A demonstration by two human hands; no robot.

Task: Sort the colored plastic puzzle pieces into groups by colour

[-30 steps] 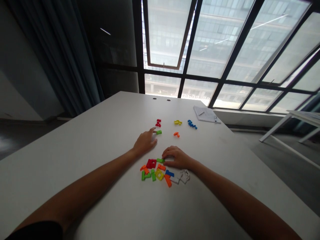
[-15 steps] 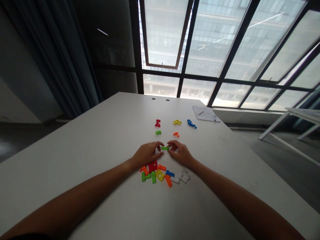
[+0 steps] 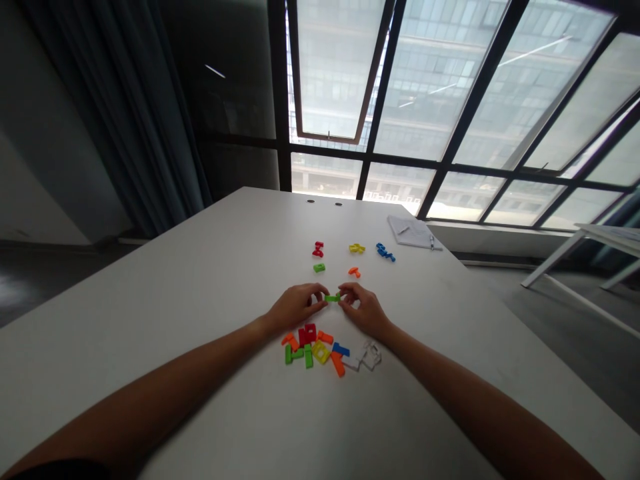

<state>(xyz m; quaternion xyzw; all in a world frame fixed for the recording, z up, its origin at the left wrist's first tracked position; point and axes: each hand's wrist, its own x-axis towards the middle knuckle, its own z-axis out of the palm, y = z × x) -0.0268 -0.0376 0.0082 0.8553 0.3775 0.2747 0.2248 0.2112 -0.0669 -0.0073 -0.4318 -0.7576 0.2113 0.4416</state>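
Observation:
A small green plastic block (image 3: 332, 299) lies lengthwise between my two hands, just above or on the white table (image 3: 230, 280). My left hand (image 3: 299, 305) pinches its left end between thumb and fingers. At its right end, the fingertips of my right hand (image 3: 363, 308) close around it. Nearer to me is a loose cluster of pieces: a red block (image 3: 307, 335), a yellow block (image 3: 321, 352), a blue block (image 3: 341, 349), an orange block (image 3: 338, 364), a green block (image 3: 309, 356) and a white piece (image 3: 371, 356).
Beyond my hands sit red pieces (image 3: 318, 249), a green piece (image 3: 319, 268), yellow pieces (image 3: 357, 248), an orange piece (image 3: 355, 272) and blue pieces (image 3: 385, 252). Papers (image 3: 413, 231) with pens lie by the right edge. A second white table (image 3: 600, 233) stands to the right.
My head view has shifted slightly. The fingers of both hands have settled on the ends of the green block, which stays in about the same place.

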